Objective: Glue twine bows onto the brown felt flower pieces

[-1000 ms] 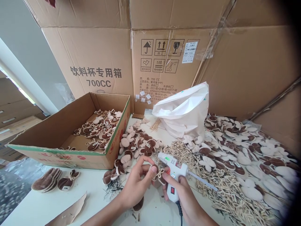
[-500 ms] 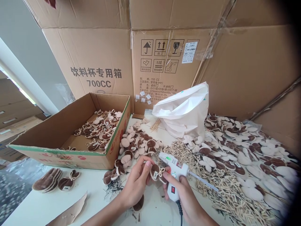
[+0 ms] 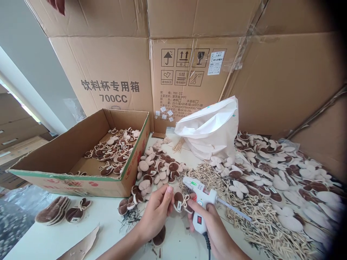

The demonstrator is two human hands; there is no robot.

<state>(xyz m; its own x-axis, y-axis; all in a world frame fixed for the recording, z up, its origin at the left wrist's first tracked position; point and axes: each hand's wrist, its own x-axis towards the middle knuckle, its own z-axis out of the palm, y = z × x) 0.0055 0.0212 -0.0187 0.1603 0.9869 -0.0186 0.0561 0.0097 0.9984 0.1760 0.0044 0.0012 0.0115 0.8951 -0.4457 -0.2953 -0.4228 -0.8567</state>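
Note:
My right hand (image 3: 204,218) is wrapped around a white glue gun (image 3: 201,189) with a translucent glue stick (image 3: 234,209) sticking out of its back. Its thumb and fingertips also pinch a small brown plush piece (image 3: 179,198) with a cream bow and a white label. Just left of that piece, my left hand (image 3: 157,207) has thumb and fingers pressed together; whatever they hold, if anything, is hidden. Below my left wrist lies another brown piece (image 3: 159,236) on the white table (image 3: 116,238).
A cardboard box (image 3: 67,183) with finished bow pieces stands left. Near it lie stacked brown soles (image 3: 52,211) and a bowed piece (image 3: 77,212). Behind my hands are a white bag (image 3: 208,133) and a heap of cream cords (image 3: 265,216). Plush pieces (image 3: 284,169) cover the right side.
My left hand has drawn slightly left and down, away from the bowed piece, its fingers closing together. The right hand keeps the glue gun and piece in nearly the same spot.

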